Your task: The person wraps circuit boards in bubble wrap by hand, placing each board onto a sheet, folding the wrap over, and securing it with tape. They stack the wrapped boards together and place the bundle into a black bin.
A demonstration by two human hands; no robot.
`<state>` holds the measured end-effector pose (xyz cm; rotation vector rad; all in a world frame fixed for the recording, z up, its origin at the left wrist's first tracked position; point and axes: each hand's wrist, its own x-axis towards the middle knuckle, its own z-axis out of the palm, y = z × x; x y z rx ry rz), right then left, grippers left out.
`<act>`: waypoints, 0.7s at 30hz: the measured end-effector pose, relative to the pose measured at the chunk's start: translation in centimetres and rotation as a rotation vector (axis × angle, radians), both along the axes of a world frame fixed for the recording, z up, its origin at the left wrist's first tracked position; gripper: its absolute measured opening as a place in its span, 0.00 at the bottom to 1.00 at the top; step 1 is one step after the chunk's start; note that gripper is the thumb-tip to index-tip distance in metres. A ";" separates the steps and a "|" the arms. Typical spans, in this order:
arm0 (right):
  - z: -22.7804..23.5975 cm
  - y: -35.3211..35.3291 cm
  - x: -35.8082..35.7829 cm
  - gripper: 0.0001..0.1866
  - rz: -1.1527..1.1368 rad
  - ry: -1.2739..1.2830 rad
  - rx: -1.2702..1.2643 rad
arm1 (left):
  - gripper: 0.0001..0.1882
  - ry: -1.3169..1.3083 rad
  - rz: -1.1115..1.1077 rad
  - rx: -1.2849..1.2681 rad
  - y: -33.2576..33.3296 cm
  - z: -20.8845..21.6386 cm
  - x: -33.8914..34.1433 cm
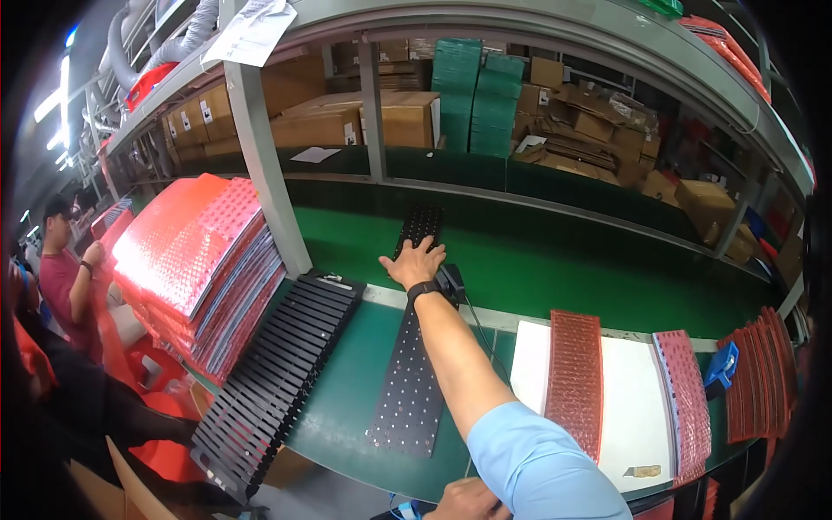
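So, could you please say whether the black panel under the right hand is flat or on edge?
Flat: the black panel lies broad face up on the green surface, beneath the right hand.

tube lights [65, 100] upper left | glare on red wrap [165, 260] | edges bowed

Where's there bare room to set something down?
On the green belt, right of the right hand, and on the green bench between the black rack and the dotted strip. Crowded: the bench's right end, with white sheeting and red bubble-wrap.
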<state>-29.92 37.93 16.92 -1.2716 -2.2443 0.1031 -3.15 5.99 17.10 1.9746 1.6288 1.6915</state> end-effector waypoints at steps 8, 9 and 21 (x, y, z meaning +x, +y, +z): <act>6.5 2.4 11.9 0.26 0.087 0.128 0.024 | 0.01 -0.082 -0.015 -0.099 0.8 0.9 -1.3; 8.6 0.7 15.8 0.26 0.097 0.089 0.068 | 0.01 -0.104 -0.030 -0.113 1.0 0.9 -1.2; 3.1 -19.1 40.4 0.25 -0.150 0.068 0.071 | 0.03 -0.224 -0.134 -0.056 1.2 1.3 -0.4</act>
